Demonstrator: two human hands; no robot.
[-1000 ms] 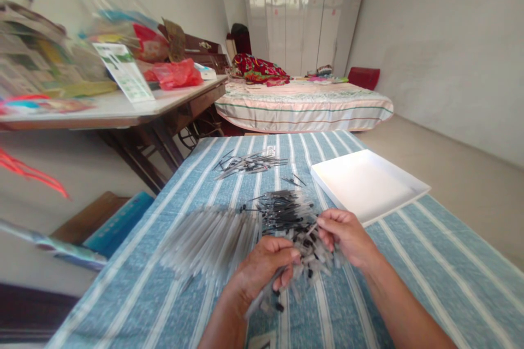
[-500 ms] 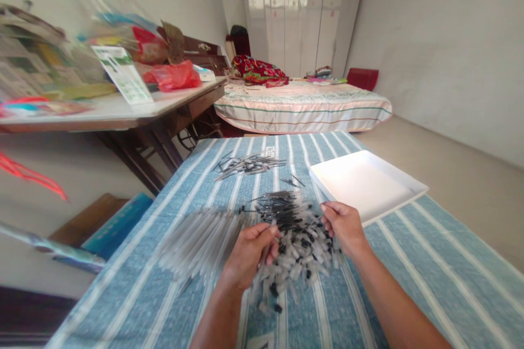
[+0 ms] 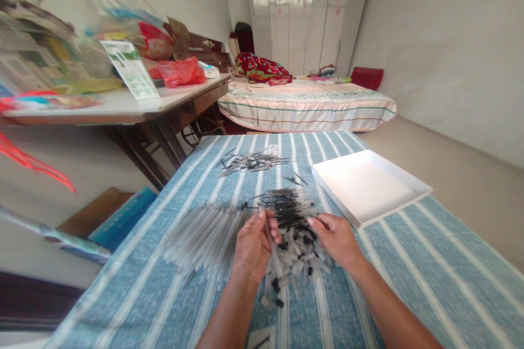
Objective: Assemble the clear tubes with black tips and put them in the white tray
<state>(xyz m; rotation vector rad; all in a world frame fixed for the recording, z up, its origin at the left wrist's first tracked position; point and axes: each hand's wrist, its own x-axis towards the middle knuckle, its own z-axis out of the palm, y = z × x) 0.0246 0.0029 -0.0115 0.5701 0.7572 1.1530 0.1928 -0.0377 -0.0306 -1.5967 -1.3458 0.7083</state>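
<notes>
My left hand [image 3: 254, 245] is closed on a translucent pen barrel [image 3: 274, 248], which slants down past the fingers. My right hand [image 3: 338, 237] has thumb and forefinger pinched together at the right edge of the black pen refills [image 3: 284, 204]; whatever is between the fingertips is too small to make out. Beneath both hands spreads a heap of clear pen caps and small black pieces [image 3: 297, 259]. Left of my left hand lies a broad pile of translucent pen barrels [image 3: 200, 237]. Farther back is a loose pile of thin dark and clear pen parts [image 3: 254, 162].
A shallow white box lid [image 3: 370, 185] lies at the right on the striped tablecloth [image 3: 164, 305]. A few dark sticks [image 3: 295, 179] are near its left corner. To the left stands a cluttered side table [image 3: 135, 106]; a bed [image 3: 307, 103] is behind.
My left hand has turned upward, bringing the barrel into clear view. My right hand has moved left and slightly down, closer to the refills. The view has shifted slightly.
</notes>
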